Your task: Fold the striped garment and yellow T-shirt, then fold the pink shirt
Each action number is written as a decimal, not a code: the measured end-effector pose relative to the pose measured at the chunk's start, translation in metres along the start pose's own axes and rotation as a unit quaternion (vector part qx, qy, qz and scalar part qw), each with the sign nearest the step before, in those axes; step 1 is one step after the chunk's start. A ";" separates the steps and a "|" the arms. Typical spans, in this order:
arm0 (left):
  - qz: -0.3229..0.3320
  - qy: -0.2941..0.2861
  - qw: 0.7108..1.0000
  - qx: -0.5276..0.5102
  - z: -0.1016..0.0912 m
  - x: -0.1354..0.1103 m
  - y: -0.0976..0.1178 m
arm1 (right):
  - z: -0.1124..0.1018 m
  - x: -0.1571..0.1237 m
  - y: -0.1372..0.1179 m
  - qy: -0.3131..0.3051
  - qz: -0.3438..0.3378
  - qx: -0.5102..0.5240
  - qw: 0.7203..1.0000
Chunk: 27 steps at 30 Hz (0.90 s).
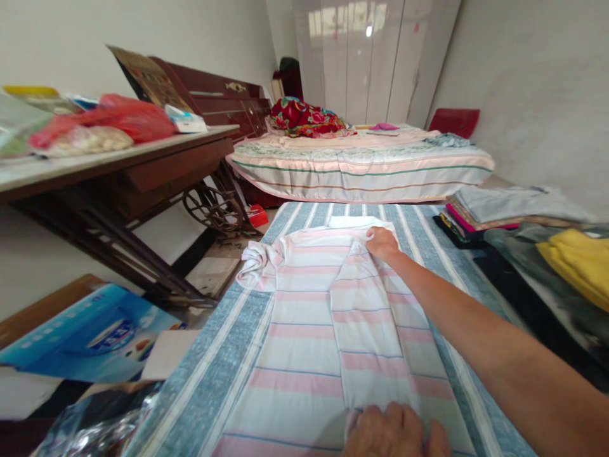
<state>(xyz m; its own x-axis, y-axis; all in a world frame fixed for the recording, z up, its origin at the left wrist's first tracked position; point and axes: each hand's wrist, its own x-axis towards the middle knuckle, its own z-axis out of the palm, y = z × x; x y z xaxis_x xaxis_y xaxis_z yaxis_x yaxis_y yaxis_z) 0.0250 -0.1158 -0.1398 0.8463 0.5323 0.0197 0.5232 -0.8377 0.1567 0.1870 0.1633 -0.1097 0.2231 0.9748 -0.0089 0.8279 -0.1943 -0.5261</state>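
A white long-sleeved shirt (pixel 304 330) with pink bands and thin blue lines lies spread on a blue-and-white striped sheet. One sleeve (pixel 364 317) runs down over the shirt's body, while the other is bunched at the left shoulder. At the upper right shoulder, my right hand (pixel 383 242) pinches the fabric between its closed fingers. My left hand (pixel 394 433), cut off by the bottom edge of the view, has its fingers curled on the lower end of the folded sleeve. Its fingertips are partly hidden.
To the right are piles of folded clothes (pixel 514 206), with a yellow garment (pixel 578 263). A sewing-machine table (pixel 181 152) holding plastic bags stands left, above a blue box (pixel 95 333). Beyond is another bed (pixel 361 168) with a red floral blanket (pixel 307 117).
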 end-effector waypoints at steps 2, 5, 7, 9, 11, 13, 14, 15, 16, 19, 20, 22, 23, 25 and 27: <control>0.009 -0.012 1.000 0.013 -0.017 -0.002 0.005 | -0.007 -0.015 -0.001 0.007 -0.028 -0.017 0.999; -0.004 -0.057 0.998 0.000 -0.047 -0.008 0.009 | -0.017 -0.048 0.000 0.001 -0.080 -0.024 0.996; -0.028 -0.081 0.995 -0.040 -0.064 -0.012 0.008 | -0.023 -0.076 0.006 -0.005 -0.112 -0.017 0.994; -0.060 -0.084 0.990 -0.101 -0.074 -0.016 0.005 | -0.028 -0.109 0.014 -0.009 -0.134 -0.002 0.991; -0.096 -0.053 0.980 -0.165 -0.078 -0.018 0.000 | -0.032 -0.144 0.025 -0.010 -0.146 0.013 0.989; -0.119 -0.008 0.969 -0.218 -0.079 -0.017 -0.003 | -0.035 -0.180 0.036 -0.011 -0.151 0.040 0.988; -0.122 0.006 0.964 -0.238 -0.078 -0.017 -0.004 | -0.036 -0.198 0.042 -0.013 -0.151 0.065 0.986; -0.123 0.010 0.959 -0.255 -0.078 -0.017 -0.004 | -0.036 -0.215 0.048 -0.016 -0.151 0.099 0.983; -0.126 0.008 0.955 -0.268 -0.077 -0.017 -0.003 | -0.036 -0.231 0.054 -0.021 -0.150 0.135 0.979; -0.158 0.020 0.947 -0.280 -0.076 -0.022 -0.003 | -0.037 -0.271 0.071 -0.035 -0.132 0.207 0.969; -0.176 0.037 0.944 -0.277 -0.076 -0.025 -0.005 | -0.037 -0.282 0.075 -0.038 -0.125 0.213 0.968; -0.211 0.068 0.937 -0.269 -0.076 -0.034 -0.010 | -0.038 -0.301 0.080 -0.039 -0.124 0.206 0.970; -0.224 0.077 0.935 -0.265 -0.075 -0.038 -0.014 | -0.039 -0.309 0.080 -0.039 -0.140 0.194 0.970; -0.241 0.077 0.934 -0.252 -0.073 -0.047 -0.019 | -0.042 -0.324 0.075 -0.050 -0.202 0.148 0.967; -0.241 0.055 0.941 -0.231 -0.069 -0.054 -0.021 | -0.043 -0.336 0.064 -0.061 -0.263 0.086 0.959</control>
<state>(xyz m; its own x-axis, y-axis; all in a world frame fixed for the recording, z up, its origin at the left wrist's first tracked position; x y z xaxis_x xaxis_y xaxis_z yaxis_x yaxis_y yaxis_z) -0.0385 -0.1182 -0.0758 0.4931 0.8675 -0.0648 0.7227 -0.3671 0.5856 0.1872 -0.1817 -0.1043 -0.2726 0.9407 0.2017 0.7094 0.3382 -0.6183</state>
